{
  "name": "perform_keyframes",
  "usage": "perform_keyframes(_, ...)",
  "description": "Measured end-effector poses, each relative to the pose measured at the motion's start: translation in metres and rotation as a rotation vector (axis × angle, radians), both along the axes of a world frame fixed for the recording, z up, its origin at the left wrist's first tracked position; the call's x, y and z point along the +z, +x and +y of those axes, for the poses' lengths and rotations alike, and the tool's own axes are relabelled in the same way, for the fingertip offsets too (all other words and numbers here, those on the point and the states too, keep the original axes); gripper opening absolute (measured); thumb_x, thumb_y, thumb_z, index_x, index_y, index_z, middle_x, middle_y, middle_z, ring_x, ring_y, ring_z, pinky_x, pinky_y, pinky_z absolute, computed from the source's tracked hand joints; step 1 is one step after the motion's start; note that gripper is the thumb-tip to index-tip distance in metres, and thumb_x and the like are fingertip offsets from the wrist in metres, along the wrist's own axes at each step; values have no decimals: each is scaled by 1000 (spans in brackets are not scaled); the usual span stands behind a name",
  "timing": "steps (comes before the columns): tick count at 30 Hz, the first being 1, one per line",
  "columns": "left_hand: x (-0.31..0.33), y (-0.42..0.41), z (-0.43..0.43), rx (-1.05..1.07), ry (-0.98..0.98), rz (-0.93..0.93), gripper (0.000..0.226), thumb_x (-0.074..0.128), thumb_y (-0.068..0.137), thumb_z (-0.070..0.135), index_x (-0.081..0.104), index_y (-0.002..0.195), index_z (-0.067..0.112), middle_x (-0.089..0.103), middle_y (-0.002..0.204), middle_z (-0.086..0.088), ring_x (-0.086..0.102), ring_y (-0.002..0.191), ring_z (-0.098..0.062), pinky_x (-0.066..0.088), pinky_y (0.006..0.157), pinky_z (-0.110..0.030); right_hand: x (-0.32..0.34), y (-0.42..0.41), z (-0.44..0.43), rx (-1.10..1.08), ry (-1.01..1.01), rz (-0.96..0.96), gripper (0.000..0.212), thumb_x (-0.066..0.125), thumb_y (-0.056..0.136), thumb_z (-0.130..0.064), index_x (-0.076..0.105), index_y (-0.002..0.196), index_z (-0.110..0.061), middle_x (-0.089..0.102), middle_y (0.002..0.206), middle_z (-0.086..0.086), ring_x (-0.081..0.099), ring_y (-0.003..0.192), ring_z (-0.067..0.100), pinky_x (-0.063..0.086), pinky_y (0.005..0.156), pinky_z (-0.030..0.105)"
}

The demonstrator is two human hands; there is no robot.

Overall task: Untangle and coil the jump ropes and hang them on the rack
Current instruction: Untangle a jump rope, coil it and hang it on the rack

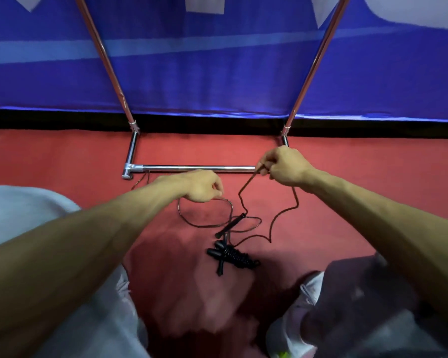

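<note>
Slanting up-right, handle of pinched rope.

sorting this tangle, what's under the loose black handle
The black handle crosses over thin rope loops, with the red floor below. How the strands cross directly beneath it is covered.

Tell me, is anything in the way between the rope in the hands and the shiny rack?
Nothing visible is. The left hand and right hand pinch the rope right in front of the rack, with only red floor between. The rack's top rail is out of view, though.
</note>
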State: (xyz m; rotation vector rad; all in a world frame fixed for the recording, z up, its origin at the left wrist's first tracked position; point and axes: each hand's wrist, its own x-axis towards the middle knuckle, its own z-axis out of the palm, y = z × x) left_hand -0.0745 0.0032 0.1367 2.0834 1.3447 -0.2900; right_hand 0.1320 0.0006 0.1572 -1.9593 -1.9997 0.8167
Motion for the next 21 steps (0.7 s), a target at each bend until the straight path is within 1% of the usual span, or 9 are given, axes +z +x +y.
perform_keyframes(2,-22,2,-2,84,-126,-84,36,59,96,21,57,131,13,63,119,-7,58,108,-19,38,86,-19,-15,3,5,-26,-52,60,35,43,88,1,68,73,-18,69,80,-1,56,67,5,44,67,18)
perform_keyframes(4,-46,10,-2,160,-211,-190,64,69,90,26,39,146,17,51,140,-4,52,119,-16,37,101,-23,-31,3,12,-81,-98,183,41,39,88,3,64,68,-21,66,74,-2,54,64,7,45,65,21)
perform_keyframes(7,-82,29,-3,192,-247,-348,83,76,83,34,30,150,18,41,146,4,38,136,-12,29,110,-23,-55,3,20,-156,-134,422,43,31,90,9,62,71,-14,59,68,0,49,59,9,40,55,14)
perform_keyframes(9,-103,42,2,249,-272,-413,72,74,85,28,37,146,16,46,128,10,44,119,-6,30,95,-12,-70,7,29,-200,-134,516,43,29,92,9,61,72,-13,57,68,-1,49,58,8,40,59,17)
perform_keyframes(13,-152,58,17,334,-233,-406,23,58,97,15,60,118,7,55,82,7,51,70,-7,39,59,-10,-114,17,48,-292,-121,505,43,29,91,8,58,70,-15,56,67,-2,47,58,7,37,51,12)
perform_keyframes(14,-163,59,19,342,-191,-389,18,53,99,14,63,112,7,56,81,6,51,69,-7,41,59,-11,-125,18,49,-318,-106,493,42,30,90,8,58,69,-15,56,67,-2,47,58,7,37,49,9)
perform_keyframes(17,-200,59,22,361,-162,-339,21,53,99,16,64,113,5,49,100,-1,52,84,-10,43,83,-19,-169,26,55,-391,-108,499,38,35,96,0,58,69,-14,57,67,-3,48,58,6,39,51,9)
perform_keyframes(19,-222,52,17,357,-161,-233,23,57,97,20,61,116,8,44,103,0,50,95,-15,42,97,-28,-195,29,51,-413,-143,490,33,37,97,-1,61,75,-6,59,67,-4,50,61,9,44,63,19)
perform_keyframes(21,-246,44,13,337,-158,-131,24,59,96,22,60,119,13,43,107,2,51,106,-18,41,101,-37,-223,32,49,-468,-184,508,26,36,95,2,61,86,6,62,73,0,53,65,12,47,70,29)
